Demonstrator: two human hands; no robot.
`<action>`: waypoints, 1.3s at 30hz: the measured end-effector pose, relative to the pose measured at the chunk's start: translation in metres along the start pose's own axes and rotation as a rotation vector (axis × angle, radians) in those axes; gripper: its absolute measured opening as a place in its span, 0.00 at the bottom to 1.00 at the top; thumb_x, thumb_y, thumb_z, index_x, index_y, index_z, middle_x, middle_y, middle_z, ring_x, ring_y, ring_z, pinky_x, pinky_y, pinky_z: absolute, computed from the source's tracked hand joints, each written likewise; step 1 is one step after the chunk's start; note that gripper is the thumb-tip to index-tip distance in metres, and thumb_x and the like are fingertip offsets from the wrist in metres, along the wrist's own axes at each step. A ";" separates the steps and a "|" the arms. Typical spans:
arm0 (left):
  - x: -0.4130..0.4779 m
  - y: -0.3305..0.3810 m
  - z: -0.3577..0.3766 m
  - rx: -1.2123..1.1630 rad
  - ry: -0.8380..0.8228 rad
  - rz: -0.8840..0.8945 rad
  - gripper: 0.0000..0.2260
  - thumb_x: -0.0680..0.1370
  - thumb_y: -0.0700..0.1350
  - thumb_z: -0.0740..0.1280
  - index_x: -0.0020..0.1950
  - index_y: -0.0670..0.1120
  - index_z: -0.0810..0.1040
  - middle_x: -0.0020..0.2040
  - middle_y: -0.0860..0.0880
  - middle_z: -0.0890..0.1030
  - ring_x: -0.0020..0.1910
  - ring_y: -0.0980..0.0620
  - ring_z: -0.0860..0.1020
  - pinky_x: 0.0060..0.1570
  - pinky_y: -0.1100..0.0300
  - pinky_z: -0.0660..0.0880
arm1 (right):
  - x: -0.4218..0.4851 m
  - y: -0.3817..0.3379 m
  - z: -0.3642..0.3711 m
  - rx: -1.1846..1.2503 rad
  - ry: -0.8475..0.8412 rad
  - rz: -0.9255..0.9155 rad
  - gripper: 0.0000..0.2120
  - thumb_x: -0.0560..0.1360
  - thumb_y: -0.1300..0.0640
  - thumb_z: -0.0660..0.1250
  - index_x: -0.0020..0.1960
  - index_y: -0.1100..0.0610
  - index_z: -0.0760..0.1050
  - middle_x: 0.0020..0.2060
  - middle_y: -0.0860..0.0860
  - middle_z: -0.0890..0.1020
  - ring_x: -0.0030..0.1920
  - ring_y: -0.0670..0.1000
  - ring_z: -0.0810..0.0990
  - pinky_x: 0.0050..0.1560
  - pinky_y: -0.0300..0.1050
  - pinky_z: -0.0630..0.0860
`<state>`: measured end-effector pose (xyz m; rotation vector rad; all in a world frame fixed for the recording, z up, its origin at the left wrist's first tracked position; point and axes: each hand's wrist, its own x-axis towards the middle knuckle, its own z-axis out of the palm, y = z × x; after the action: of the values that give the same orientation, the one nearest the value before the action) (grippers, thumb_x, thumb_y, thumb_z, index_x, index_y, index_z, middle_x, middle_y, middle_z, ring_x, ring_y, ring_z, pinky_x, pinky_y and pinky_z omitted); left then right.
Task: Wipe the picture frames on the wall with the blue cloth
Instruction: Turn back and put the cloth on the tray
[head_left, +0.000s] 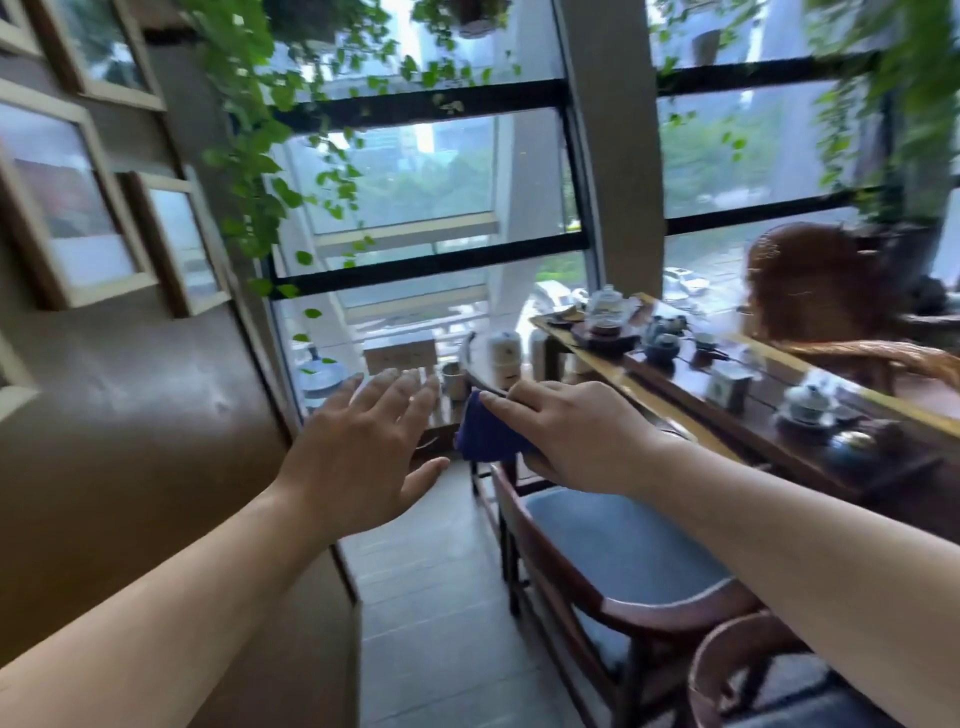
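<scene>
Nearest, the bare left hand (363, 441) was spread open and empty; the right hand (566, 436) pinched the bunched dark-blue cloth (485, 434). The pale wooden picture frames (179, 241) hung far left, untouched; a hasty swing could dislodge one.

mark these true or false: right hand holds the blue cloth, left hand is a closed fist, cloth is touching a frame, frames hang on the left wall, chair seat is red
1. The right hand holds the blue cloth. True.
2. The left hand is a closed fist. False: it is open, fingers spread, holding nothing.
3. The cloth is touching a frame. False: it is in mid-air, well below the picture frames.
4. The frames hang on the wall at the left. True.
5. The chair seat is red. False: the cushion is blue-grey.
</scene>
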<state>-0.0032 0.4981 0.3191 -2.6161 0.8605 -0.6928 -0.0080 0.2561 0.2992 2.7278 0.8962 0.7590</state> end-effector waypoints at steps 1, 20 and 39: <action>0.008 0.012 -0.001 -0.014 0.007 0.027 0.33 0.76 0.64 0.56 0.72 0.41 0.67 0.68 0.40 0.75 0.67 0.40 0.72 0.65 0.42 0.71 | -0.014 0.005 -0.001 0.001 -0.005 0.030 0.28 0.73 0.52 0.61 0.71 0.57 0.64 0.54 0.55 0.78 0.48 0.60 0.79 0.32 0.53 0.77; 0.161 0.364 0.050 -0.381 -0.053 0.492 0.36 0.75 0.65 0.54 0.74 0.41 0.63 0.72 0.42 0.71 0.71 0.43 0.68 0.70 0.47 0.66 | -0.401 0.169 0.077 0.063 -0.306 0.834 0.31 0.72 0.48 0.64 0.73 0.51 0.62 0.59 0.49 0.75 0.55 0.54 0.78 0.44 0.49 0.76; 0.190 0.556 0.191 -0.540 -0.276 0.680 0.36 0.76 0.65 0.55 0.77 0.44 0.57 0.75 0.44 0.67 0.74 0.45 0.62 0.73 0.50 0.59 | -0.583 0.252 0.249 0.097 -0.471 1.203 0.29 0.72 0.52 0.62 0.72 0.52 0.63 0.64 0.52 0.73 0.60 0.58 0.74 0.49 0.53 0.74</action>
<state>-0.0309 -0.0261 -0.0076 -2.4586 1.8990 0.1003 -0.1535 -0.2941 -0.0770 3.1083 -0.9096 0.1199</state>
